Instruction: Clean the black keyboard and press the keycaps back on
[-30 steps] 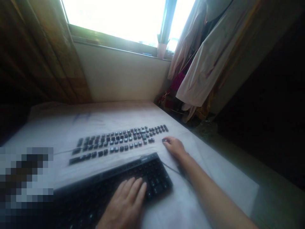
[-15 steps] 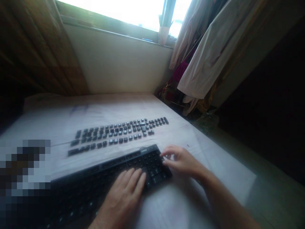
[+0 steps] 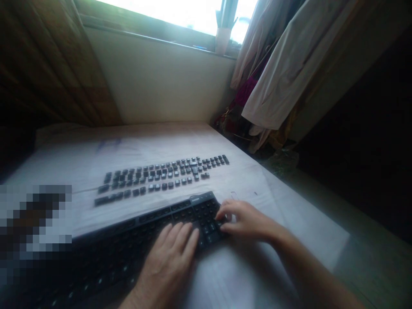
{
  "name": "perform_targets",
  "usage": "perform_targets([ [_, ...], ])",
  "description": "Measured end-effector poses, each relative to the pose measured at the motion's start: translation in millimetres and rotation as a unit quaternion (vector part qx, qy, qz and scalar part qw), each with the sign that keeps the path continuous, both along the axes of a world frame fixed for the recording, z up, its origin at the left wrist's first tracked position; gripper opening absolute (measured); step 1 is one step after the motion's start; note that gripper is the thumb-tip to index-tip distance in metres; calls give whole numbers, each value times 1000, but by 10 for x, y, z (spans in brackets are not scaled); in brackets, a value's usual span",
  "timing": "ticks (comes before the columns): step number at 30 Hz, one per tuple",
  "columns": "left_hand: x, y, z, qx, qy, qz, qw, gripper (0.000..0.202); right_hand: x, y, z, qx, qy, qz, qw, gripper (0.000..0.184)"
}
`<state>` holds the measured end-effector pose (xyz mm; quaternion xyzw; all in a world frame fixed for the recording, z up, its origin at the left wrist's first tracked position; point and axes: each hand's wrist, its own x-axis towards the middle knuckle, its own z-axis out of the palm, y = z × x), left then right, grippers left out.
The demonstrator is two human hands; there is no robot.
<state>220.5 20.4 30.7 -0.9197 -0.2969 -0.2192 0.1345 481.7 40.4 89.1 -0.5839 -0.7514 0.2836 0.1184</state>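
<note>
A black keyboard (image 3: 151, 229) lies at an angle on the white sheet, with many bare key positions and some keycaps still on it. My left hand (image 3: 174, 253) rests flat on its middle right part, fingers stretched out. Over the number pad at the keyboard's right end, my right hand (image 3: 241, 219) is curled with thumb and fingertips on the outer keys. What sits between those fingertips is too small and blurred to make out. Beyond the keyboard, several loose black keycaps (image 3: 156, 175) are laid out in rows like a keyboard's layout.
A thin bent wire (image 3: 234, 195) and a small dark bit (image 3: 255, 193) lie on the sheet (image 3: 289, 219) near my right hand. The sheet's right edge drops to the floor. Hanging clothes (image 3: 277, 81), a curtain (image 3: 61, 73) and a window sill stand behind. A blurred-out patch covers the left.
My right hand has shifted slightly over the number pad, its thumb and fingertips now further onto the keys. The thin wire beyond it has come into view. My left hand stays flat.
</note>
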Motion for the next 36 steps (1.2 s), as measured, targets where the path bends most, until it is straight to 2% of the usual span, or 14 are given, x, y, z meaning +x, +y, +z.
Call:
perform_targets([
  [4, 103, -28, 54, -7, -31, -12, 999, 36, -14, 26, 51, -1, -36, 14, 999, 22],
  [9, 271, -14, 51, -34, -44, -31, 998, 33, -34, 51, 93, -3, -59, 24, 998, 22],
  [15, 392, 40, 33, -69, -16, -40, 997, 49, -59, 64, 124, 0, -86, 37, 996, 20],
  [19, 419, 50, 18, -85, -3, -36, 996, 52, -57, 57, 127, 2, -86, 44, 995, 19],
  [28, 440, 36, 54, -104, 4, -33, 994, 50, 23, -41, -37, 39, -17, 25, 999, 21],
  [36, 455, 25, 69, -109, 4, -19, 994, 40, 10, -73, -63, 63, -42, 31, 997, 20],
])
